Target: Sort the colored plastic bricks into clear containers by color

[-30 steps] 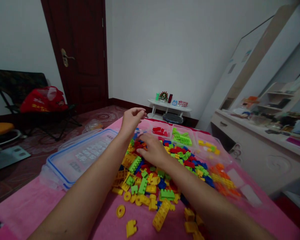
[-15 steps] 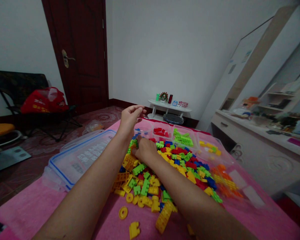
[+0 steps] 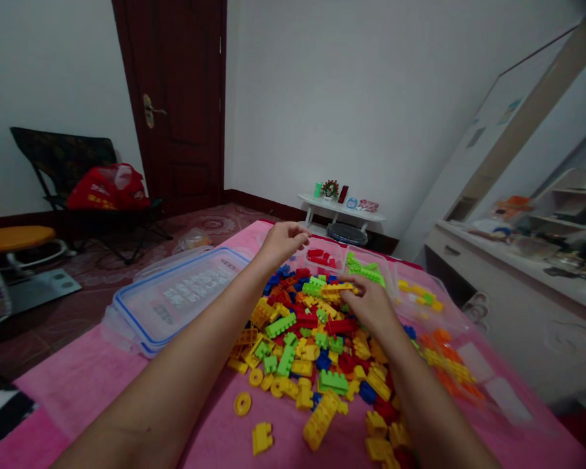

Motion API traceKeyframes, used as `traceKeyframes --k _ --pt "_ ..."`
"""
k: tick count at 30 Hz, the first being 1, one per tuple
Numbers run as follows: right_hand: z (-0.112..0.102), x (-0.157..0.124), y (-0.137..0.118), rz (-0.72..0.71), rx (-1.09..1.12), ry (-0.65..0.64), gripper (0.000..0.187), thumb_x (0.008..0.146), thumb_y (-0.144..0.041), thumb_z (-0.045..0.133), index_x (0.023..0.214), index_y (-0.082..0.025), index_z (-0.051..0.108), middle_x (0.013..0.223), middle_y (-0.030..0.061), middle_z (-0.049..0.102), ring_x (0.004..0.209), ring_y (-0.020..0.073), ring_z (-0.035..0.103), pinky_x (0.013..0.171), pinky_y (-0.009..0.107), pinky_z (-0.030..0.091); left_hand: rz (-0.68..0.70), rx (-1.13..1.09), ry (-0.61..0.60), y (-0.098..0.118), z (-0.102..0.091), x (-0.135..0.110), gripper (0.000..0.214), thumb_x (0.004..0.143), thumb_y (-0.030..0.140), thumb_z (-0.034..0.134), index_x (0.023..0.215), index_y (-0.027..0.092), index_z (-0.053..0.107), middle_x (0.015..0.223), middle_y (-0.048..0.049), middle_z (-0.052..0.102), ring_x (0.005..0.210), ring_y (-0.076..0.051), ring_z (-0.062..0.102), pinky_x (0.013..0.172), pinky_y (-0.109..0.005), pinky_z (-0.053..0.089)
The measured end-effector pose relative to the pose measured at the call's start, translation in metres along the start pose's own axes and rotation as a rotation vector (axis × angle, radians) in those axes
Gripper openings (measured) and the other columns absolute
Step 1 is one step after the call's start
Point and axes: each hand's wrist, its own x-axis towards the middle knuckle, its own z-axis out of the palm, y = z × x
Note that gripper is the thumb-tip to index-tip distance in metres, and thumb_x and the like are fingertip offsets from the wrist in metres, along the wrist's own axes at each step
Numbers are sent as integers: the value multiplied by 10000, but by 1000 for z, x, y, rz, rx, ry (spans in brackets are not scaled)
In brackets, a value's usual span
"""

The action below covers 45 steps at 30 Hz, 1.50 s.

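Note:
A loose heap of toy building bricks [image 3: 303, 339] in yellow, green, red, blue and orange covers the middle of the table. Over its right part, my right hand [image 3: 370, 301] pinches a long yellow building brick [image 3: 336, 290] between thumb and fingers. My left hand [image 3: 284, 242] hovers above the far side of the heap, beside a compartment of red bricks [image 3: 322, 258]. Its fingers are curled together, and whatever they may hold is hidden. Behind my right hand is a compartment of green bricks [image 3: 364, 268].
A clear lid with a blue seal [image 3: 176, 299] lies on the left of the pink tablecloth [image 3: 78, 378]. Clear compartments with yellow bricks [image 3: 420, 294] and orange pieces [image 3: 444, 358] stand on the right. A yellow ring [image 3: 243, 404] lies near the front.
My right hand has moved right from the heap's far left side and now grips a yellow building brick. My left hand has shifted slightly right and lower. The view has turned a little left.

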Motion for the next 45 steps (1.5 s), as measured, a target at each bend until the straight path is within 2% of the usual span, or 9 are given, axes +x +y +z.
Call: traceKeyframes --k 5,10,14,19,23,28,34,40,45 --pt "0 -4 -8 141 571 135 376 642 -253 584 1000 -141 596 530 -30 581 453 104 530 487 224 455 -52 54 -380 0 15 -10 386 784 430 555 1006 121 617 863 -86 665 638 -111 600 515 -196 447" --pt "2 -3 -9 105 636 178 441 591 -290 668 989 -154 534 739 18 652 562 129 608 573 272 513 -57 59 -595 -7 37 -18 441 730 392 616 1083 128 603 784 -51 636 669 -137 606 534 -221 484" --pt "4 -1 4 50 311 188 424 610 -310 653 986 -171 516 825 35 647 650 149 617 610 291 499 -10 179 -508 -18 39 -14 327 743 381 571 901 110 663 709 -42 630 584 -110 560 501 -200 437" --pt "9 -11 5 -30 -354 -97 140 656 -309 638 767 -226 656 711 15 663 656 171 602 575 276 404 154 495 -277 -21 32 -11 306 741 389 546 740 113 680 630 -28 625 579 -114 535 507 -200 369" --pt "9 -15 0 -27 -480 -156 167 646 -295 657 802 -250 696 752 11 679 641 164 591 537 264 351 180 606 -262 -21 32 -11 353 755 431 525 733 122 695 582 -18 605 559 -123 527 483 -212 328" --pt "-10 -7 0 -57 -147 -195 252 621 -273 655 846 -164 686 668 12 635 580 138 549 520 245 382 204 618 -263 -26 32 -9 270 733 356 580 837 146 714 741 -40 678 660 -146 581 573 -230 407" --pt "-21 -3 -9 -48 377 224 326 628 -336 660 893 -148 646 791 31 638 676 139 561 617 263 464 260 408 -462 -10 38 -17 384 659 150 642 1043 130 650 959 -67 687 813 -150 616 731 -252 480" --pt "-16 -10 -9 216 693 -4 273 653 -344 661 855 -174 592 780 15 634 661 124 594 518 204 468 348 268 -510 1 45 -24 368 702 169 629 1069 142 622 969 -69 678 843 -144 615 755 -258 486" --pt "-13 -15 -17 254 765 -107 295 703 -404 629 899 -200 548 705 -5 631 592 135 613 475 233 493 347 192 -488 -4 49 -22 314 764 296 607 1027 126 639 965 -83 680 756 -129 619 686 -239 487"
